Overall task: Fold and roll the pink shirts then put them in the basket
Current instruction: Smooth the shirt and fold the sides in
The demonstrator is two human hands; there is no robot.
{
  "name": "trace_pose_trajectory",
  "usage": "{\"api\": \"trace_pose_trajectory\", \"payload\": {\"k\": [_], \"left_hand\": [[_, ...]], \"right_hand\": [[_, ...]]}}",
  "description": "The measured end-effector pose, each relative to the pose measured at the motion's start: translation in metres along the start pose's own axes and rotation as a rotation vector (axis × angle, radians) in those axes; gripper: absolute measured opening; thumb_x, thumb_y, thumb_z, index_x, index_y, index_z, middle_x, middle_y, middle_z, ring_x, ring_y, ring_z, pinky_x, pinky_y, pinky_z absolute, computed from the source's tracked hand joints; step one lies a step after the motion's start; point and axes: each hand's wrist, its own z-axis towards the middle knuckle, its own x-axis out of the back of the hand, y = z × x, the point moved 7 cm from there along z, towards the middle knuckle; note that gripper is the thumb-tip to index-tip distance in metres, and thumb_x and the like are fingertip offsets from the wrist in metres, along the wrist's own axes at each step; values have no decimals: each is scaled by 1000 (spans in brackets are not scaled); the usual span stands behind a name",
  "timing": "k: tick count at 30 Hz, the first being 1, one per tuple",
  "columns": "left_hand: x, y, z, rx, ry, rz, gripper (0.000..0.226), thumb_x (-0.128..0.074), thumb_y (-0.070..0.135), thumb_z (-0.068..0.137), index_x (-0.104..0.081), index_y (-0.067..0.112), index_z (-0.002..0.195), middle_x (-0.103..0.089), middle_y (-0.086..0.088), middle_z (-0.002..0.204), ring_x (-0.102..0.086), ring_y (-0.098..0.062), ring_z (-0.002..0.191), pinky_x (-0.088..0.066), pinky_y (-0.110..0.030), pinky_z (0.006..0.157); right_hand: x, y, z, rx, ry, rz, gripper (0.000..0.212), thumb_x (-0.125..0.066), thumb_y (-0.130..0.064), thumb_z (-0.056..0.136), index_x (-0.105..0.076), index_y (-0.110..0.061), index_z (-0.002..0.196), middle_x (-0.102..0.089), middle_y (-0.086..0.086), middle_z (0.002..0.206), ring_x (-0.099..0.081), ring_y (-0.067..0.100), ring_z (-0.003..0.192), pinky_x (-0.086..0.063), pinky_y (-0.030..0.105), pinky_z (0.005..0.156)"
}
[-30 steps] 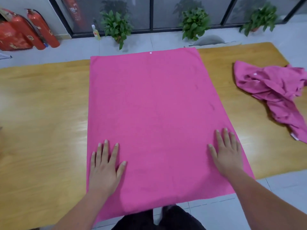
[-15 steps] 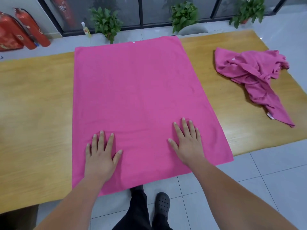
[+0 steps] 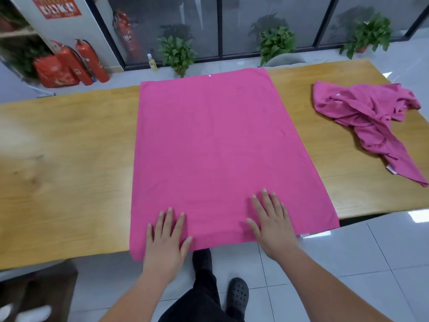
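L hand [image 3: 166,238] & R hand [image 3: 271,219] both lie flat, palms down, fingers straight and spread, gripping nothing. They press the near end of the folded pink shirt [image 3: 220,147], L by its near-left corner, R further in, twd the right. Shirt is spread as a smooth rectangle mid-table [image 3: 69,170], long axis running away from the person, near edge just over the table's front edge, far edge at the back edge. 2nd pink shirt [image 3: 371,119] lies crumpled on the right, well apart. Wooden table, grey tiled floor [image 3: 348,263]. Beyond: red extinguishers [image 3: 76,61], potted plants [image 3: 177,52], glass wall.
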Motion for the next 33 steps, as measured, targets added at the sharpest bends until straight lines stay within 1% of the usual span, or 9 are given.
{"api": "trace_pose_trajectory", "payload": {"k": [3,6,10,13,18,22,25,29,33], "left_hand": [[-1,-20,-17,43,-17,-5,71,-14,71,106,1,39,168,9,2,177,10,-28,163,-9,-55,131],[6,-64,-33,97,-28,-14,71,-8,73,104,9,42,166,15,2,176,16,-23,162,-8,-50,132],[17,-93,-40,62,-90,-7,73,-8,72,104,4,38,168,13,3,175,14,-19,162,-3,-44,131],[25,-104,-40,79,-128,-6,75,-11,70,104,-10,32,169,0,5,176,-2,-22,163,-9,-45,131],[57,-116,-18,20,-95,51,66,-28,62,103,-42,29,158,-48,8,157,-42,-24,143,-30,-42,123],[86,-134,24,-54,-47,66,58,-48,53,101,-48,27,153,-54,2,148,-49,-27,138,-39,-42,118],[107,-145,61,-110,-23,52,58,-51,49,103,-46,25,155,-45,-3,159,-40,-30,147,-34,-45,122],[119,-161,106,-199,-51,49,63,-49,48,105,-32,27,162,-21,-4,173,-19,-32,159,-22,-46,128],[107,-178,130,-308,-116,68,73,-40,55,107,-8,30,168,3,1,177,-2,-31,162,-15,-49,130]], "right_hand": [[-14,-28,-9,110,-42,-29,66,-11,-73,106,9,-48,164,23,-10,173,20,21,161,-4,50,132],[-12,-7,-15,24,-29,-50,65,-4,-72,104,8,-50,164,22,-12,173,19,20,161,-7,51,132],[-4,-11,-8,-38,-61,-47,70,-3,-72,104,-7,-43,167,9,-3,177,9,28,162,-4,50,131],[4,-45,5,14,-83,-32,69,-13,-68,106,-17,-37,168,3,-3,177,3,30,163,-9,51,130],[2,-110,21,171,-203,-46,71,-17,-71,103,-6,-42,167,12,-7,176,9,26,163,-9,49,130],[13,-148,43,163,-215,-56,74,-17,-73,102,-4,-40,167,9,-3,176,10,29,162,-8,50,130],[23,-181,68,156,-220,-28,84,-5,-78,92,-1,-40,167,10,-3,177,8,29,163,-11,50,130],[23,-239,89,165,-241,4,75,-29,-67,105,4,-40,167,15,-5,175,8,28,163,-10,50,131],[0,-304,88,193,-295,30,80,-21,-70,97,3,-40,166,17,-7,174,9,27,163,-12,50,131]]}}
